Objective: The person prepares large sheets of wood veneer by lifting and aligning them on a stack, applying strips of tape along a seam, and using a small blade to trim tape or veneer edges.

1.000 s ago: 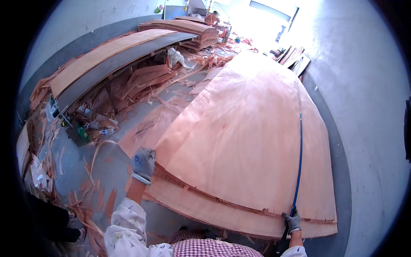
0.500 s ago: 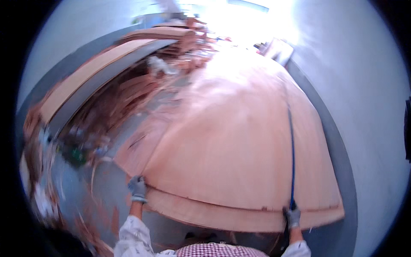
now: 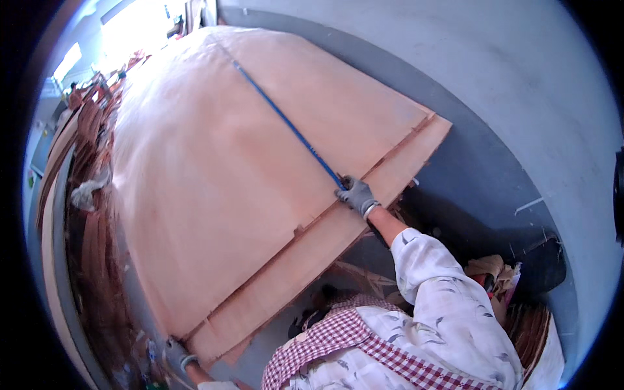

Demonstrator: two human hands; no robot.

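Note:
A large, thin, pale wood veneer sheet (image 3: 260, 162) lies on top of a stack, its surface gently rippled. A long thin blue rod (image 3: 286, 120) runs across it from the far end to the front edge. My right hand (image 3: 357, 196), in a grey glove, is closed around the rod's near end, right by the sheet's front edge. At the near left corner my gloved left hand (image 3: 179, 356) pinches the sheet's edge; its fingers are partly hidden. Along the front, a strip of the sheet below (image 3: 286, 273) sticks out past the upper one.
Long curved boards (image 3: 57, 214) and reddish veneer scraps (image 3: 94, 260) line the left side. White crumpled plastic (image 3: 90, 192) lies among them. A wall (image 3: 507, 84) runs along the right. Beside my right arm stand a dark container (image 3: 543, 263) and stacked brown sheets (image 3: 530, 331).
My view has turned to the right, so the stack now lies slantwise. Both hands stay at the front edge, the left at the corner and the right on the rod.

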